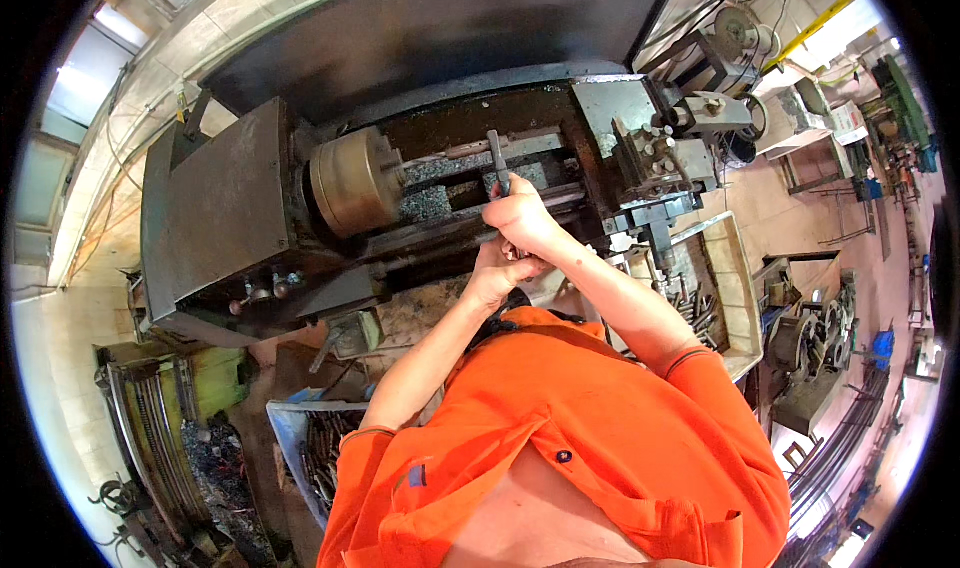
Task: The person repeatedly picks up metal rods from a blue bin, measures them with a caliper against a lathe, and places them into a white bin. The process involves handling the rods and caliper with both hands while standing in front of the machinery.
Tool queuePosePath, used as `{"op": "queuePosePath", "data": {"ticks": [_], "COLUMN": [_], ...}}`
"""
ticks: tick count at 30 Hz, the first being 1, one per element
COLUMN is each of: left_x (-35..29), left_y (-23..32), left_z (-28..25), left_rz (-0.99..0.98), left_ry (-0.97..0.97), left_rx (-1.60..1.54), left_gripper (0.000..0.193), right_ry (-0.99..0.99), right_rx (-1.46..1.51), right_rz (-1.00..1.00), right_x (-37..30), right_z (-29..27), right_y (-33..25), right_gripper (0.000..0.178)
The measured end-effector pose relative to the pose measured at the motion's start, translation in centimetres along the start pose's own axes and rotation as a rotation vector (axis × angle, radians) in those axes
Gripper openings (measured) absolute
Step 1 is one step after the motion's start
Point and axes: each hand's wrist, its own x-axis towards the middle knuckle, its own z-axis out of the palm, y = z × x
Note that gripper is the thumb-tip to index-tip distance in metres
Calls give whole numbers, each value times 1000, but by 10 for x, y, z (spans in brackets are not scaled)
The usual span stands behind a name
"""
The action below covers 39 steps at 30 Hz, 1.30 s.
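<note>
My right hand [522,215] is closed round a slim dark metal bar-like tool [497,154], whose exact kind I cannot make out. Its narrow end points away from me, over the bed of a metal lathe. Just below it and nearer my body, my left hand [497,276] has its fingers curled shut; what lies in them is hidden. Left of both hands is the lathe's large round chuck [345,183], with a jaw sticking out to the right. Metal chips [425,204] cover the bed between chuck and hands.
The lathe's headstock [215,208] fills the left, with levers low on its front. A tool post [655,158] and tailstock [715,113] stand to the right. A tray of metal parts [742,298] is near my right elbow. A blue-edged bin [300,448] stands lower left.
</note>
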Motion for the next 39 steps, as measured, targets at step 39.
{"op": "queuePosePath", "data": {"ticks": [39], "left_x": [-1], "left_y": [-3], "left_z": [-18], "left_rz": [-92], "left_ry": [88], "left_rx": [130], "left_gripper": [17], "right_ry": [-22], "right_rx": [55], "right_rz": [-16], "right_x": [4], "right_z": [16], "right_y": [-1], "right_gripper": [16]}}
